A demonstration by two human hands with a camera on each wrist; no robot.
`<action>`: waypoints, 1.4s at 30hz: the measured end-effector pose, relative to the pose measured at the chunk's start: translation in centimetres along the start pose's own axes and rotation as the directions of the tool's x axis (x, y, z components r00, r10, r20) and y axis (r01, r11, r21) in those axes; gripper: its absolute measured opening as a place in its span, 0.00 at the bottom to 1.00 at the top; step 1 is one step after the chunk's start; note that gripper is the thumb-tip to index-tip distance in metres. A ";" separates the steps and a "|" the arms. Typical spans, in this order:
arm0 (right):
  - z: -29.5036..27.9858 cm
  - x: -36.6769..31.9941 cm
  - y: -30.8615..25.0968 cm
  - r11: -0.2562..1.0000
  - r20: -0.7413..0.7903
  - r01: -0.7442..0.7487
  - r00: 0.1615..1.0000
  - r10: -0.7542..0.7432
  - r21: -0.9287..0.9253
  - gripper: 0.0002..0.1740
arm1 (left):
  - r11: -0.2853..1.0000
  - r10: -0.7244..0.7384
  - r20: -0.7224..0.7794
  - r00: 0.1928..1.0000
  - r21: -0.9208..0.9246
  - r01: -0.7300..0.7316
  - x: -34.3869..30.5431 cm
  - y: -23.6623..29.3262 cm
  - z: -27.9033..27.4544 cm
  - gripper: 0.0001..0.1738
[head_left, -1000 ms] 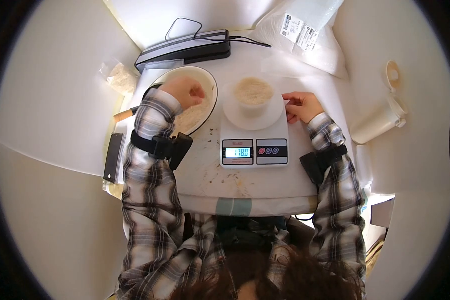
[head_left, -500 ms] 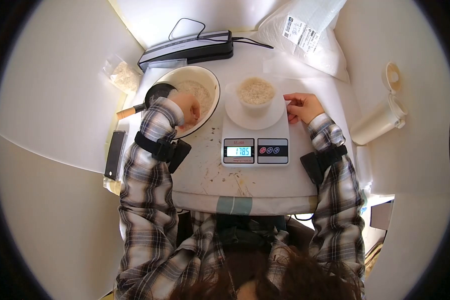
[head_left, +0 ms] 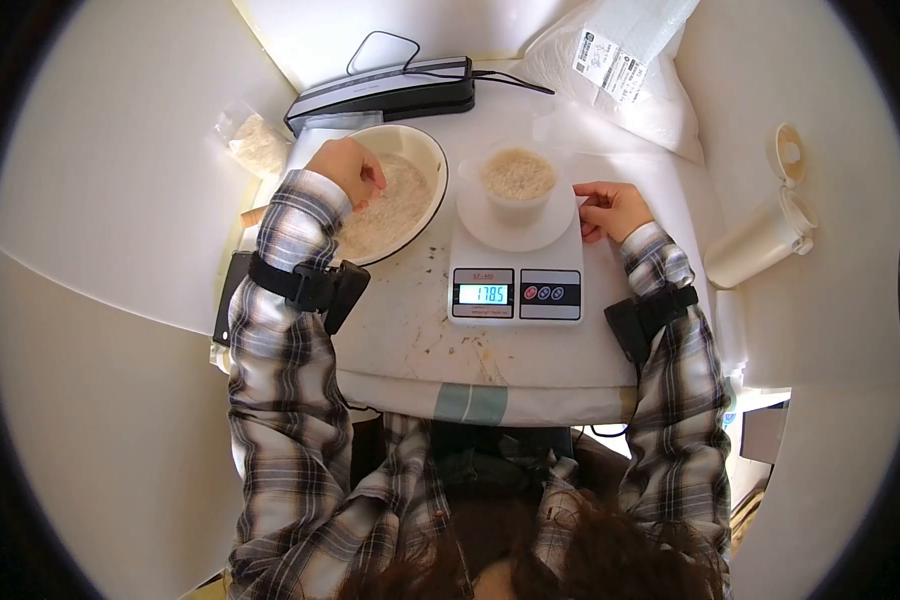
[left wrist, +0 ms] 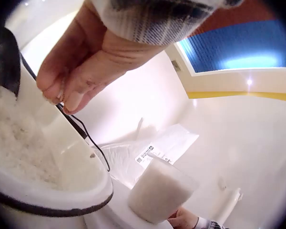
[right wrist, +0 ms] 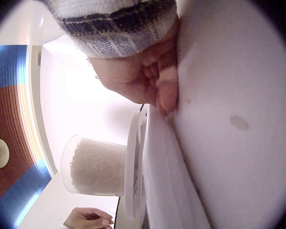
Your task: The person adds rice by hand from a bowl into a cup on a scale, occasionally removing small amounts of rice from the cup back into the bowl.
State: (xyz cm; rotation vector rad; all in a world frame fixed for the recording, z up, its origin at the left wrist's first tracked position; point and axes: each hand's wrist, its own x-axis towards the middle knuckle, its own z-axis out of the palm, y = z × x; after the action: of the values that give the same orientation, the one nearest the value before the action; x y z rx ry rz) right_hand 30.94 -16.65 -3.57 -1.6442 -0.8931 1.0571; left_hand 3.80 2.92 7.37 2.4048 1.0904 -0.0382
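Observation:
My left hand [head_left: 348,172] is over the left side of an enamel bowl [head_left: 436,190] of rice [head_left: 395,205]. In the left wrist view its fingertips and thumb [left wrist: 74,100] are pinched together, with a few pale grains between them. A clear cup of rice [head_left: 518,178] stands on the round plate of a white scale [head_left: 515,258], whose display [head_left: 483,294] reads 178.5. Beside the scale's right edge rests my right hand [head_left: 615,212], its fingers loosely bent and holding nothing, fingertips at the table and scale side.
Behind the bowl lies a black and silver device [head_left: 385,92] with a cable. A large labelled bag [head_left: 620,85] stands at the back right, a small bag [head_left: 257,145] at the left. An opened pale container [head_left: 760,240] is at the right, and a black phone-like object [head_left: 232,295] at the left edge.
My left hand dipped to the rice, then rose back toward the bowl's far left side. The reading went from 178.0 to 178.5. My right hand stayed beside the scale.

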 end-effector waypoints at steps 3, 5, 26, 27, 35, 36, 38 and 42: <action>0.0 -0.1 -0.1 1.000 -0.014 0.005 1.000 -0.005 0.022 0.17 | 0.999 0.003 0.025 1.000 -0.034 -0.003 -0.1 0.6 -0.6 0.03; 0.0 -0.2 -0.3 1.000 -0.008 0.013 1.000 -0.013 -0.003 0.18 | 0.999 0.049 0.058 0.997 -0.006 -0.048 0.0 1.2 -1.1 0.02; -0.2 0.0 0.2 1.000 0.010 0.025 1.000 -0.025 0.004 0.18 | 0.835 0.533 0.006 0.846 0.161 -0.526 2.9 12.6 2.2 0.06; -0.2 0.1 0.2 1.000 0.009 0.023 1.000 -0.023 0.005 0.18 | 0.834 0.533 0.009 0.846 0.160 -0.528 2.9 12.5 2.3 0.06; -0.2 0.1 0.2 0.999 0.012 0.040 0.999 -0.041 0.016 0.18 | 0.846 0.531 -0.109 0.840 0.132 -0.517 2.9 11.7 3.0 0.06; -0.3 0.1 0.3 0.999 0.012 0.038 0.999 -0.038 0.016 0.18 | 0.845 0.531 -0.107 0.840 0.130 -0.518 2.9 11.6 3.1 0.06; -0.3 0.1 0.3 0.999 0.017 0.046 0.999 -0.046 0.012 0.18 | 0.860 0.509 -0.152 0.847 0.059 -0.507 2.7 11.3 3.3 0.07; -0.2 -0.2 0.0 0.999 0.013 0.030 0.999 -0.030 0.023 0.18 | 0.854 0.516 -0.206 0.832 0.040 -0.519 2.2 10.9 3.9 0.06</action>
State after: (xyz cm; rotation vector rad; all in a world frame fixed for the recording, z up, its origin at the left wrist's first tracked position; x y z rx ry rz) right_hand 31.03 -16.84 -3.51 -1.6015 -0.9088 1.0551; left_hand 13.74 -3.31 8.11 2.6513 0.4749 0.4171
